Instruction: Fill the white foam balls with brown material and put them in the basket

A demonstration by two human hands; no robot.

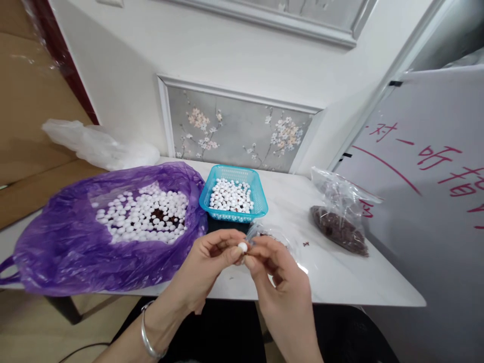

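Fingertips of the bare left hand pinch a small round white ball in the head view, above a smooth white table. Thumb and fingers of the bare right hand are drawn together close beside it; whether they grip anything cannot be told. Beyond stands a blue perforated plastic basket of similar balls, touching or just beside an open purple plastic bag containing more.
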